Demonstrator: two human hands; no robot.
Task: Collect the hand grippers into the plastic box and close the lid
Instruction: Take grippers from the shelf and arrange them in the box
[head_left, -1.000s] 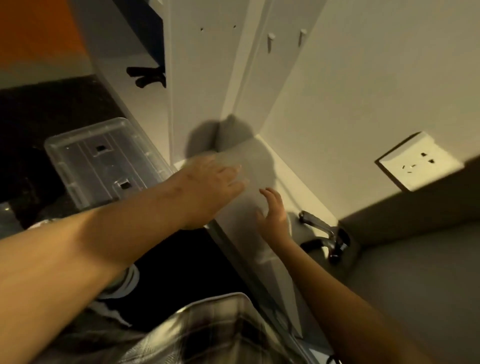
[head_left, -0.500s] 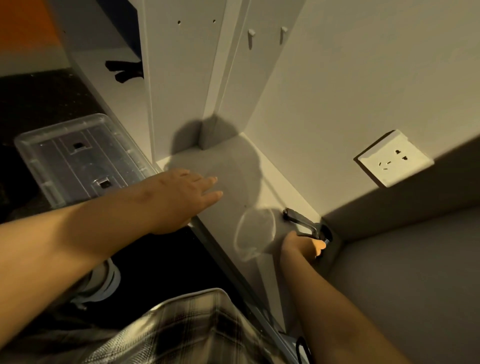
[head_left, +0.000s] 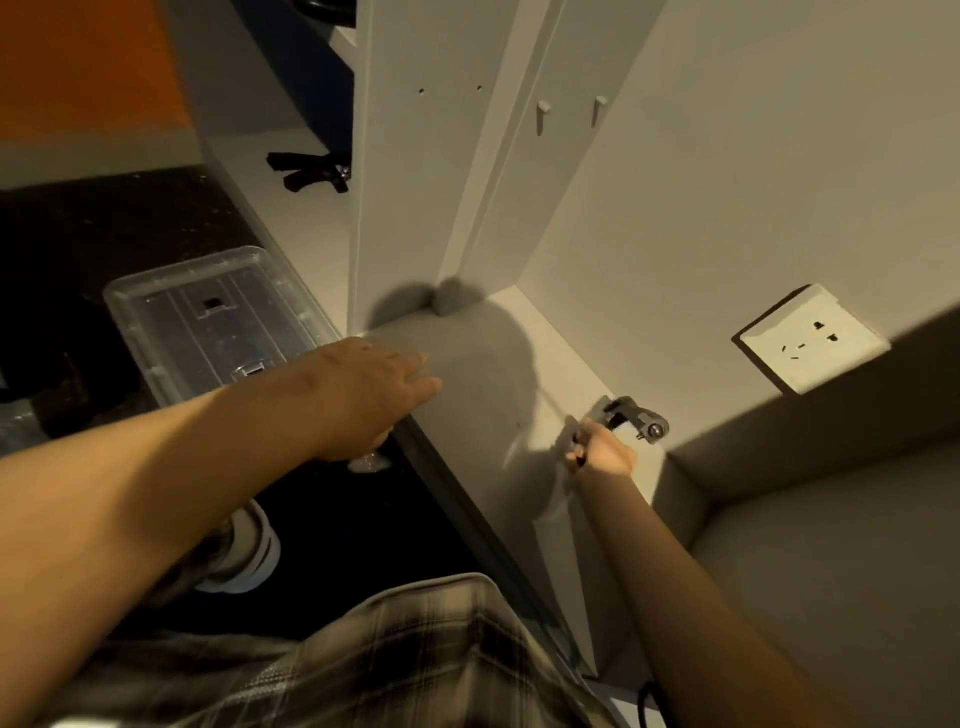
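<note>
My right hand (head_left: 602, 453) grips one handle of a dark grey hand gripper (head_left: 631, 415) near the back right corner of a white shelf (head_left: 493, 395), close to the wall. My left hand (head_left: 363, 389) rests flat on the shelf's front left edge, fingers straight. A clear plastic box (head_left: 208, 327) with its lid on sits on the dark floor to the left, partly behind my left forearm. A second black hand gripper (head_left: 311, 171) lies on a white shelf further back, beyond a white upright panel.
A white wall socket (head_left: 813, 338) is mounted on the wall to the right. A grey block (head_left: 831, 545) fills the lower right. A white upright divider (head_left: 415, 156) stands behind the shelf. My shoe (head_left: 244, 556) and plaid clothing (head_left: 389, 660) are below.
My right hand reached across the shelf to the grey hand gripper, closed on its handle and drew it slightly away from the corner. My left hand stayed on the shelf edge.
</note>
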